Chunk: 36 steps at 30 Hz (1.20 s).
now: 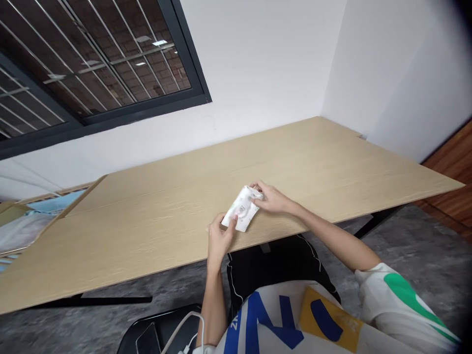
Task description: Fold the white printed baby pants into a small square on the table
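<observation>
A small white packet with faint printing, which looks like a pack of tissues (241, 209), is held tilted above the front part of the table. My left hand (220, 237) grips its lower left end, the thumb lying across the printed face. At the upper right end my right hand (271, 197) pinches the packet's edge between thumb and fingers. Both hands are closed on it. The fingers behind the packet are partly hidden.
The wooden table (158, 211) runs along a white wall below a barred window (110, 54). An open box (40, 221) with bluish and clear plastic stands at the left. A black chair (158, 329) with a phone and white cable is at the lower left.
</observation>
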Each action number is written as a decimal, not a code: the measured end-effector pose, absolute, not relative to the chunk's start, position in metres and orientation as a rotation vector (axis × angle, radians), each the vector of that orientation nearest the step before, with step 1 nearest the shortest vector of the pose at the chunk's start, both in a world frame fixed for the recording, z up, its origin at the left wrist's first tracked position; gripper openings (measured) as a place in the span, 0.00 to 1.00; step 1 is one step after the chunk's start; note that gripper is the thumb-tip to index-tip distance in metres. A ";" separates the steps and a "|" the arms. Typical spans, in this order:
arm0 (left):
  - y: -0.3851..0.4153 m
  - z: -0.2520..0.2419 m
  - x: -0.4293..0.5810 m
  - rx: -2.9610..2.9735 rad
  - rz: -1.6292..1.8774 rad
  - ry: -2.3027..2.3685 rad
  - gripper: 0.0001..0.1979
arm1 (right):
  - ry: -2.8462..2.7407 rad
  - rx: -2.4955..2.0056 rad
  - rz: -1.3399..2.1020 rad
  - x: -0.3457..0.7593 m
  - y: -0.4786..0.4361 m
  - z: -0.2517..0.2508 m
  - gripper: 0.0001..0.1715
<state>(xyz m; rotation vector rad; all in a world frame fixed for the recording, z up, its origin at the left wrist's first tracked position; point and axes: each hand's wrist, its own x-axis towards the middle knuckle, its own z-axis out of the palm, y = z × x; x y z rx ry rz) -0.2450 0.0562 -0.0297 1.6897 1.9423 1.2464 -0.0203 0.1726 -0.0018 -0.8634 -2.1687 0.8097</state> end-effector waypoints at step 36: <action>0.062 -0.061 -0.173 2.191 0.605 2.158 0.29 | -2.634 -0.772 0.549 -0.049 0.240 -0.055 0.36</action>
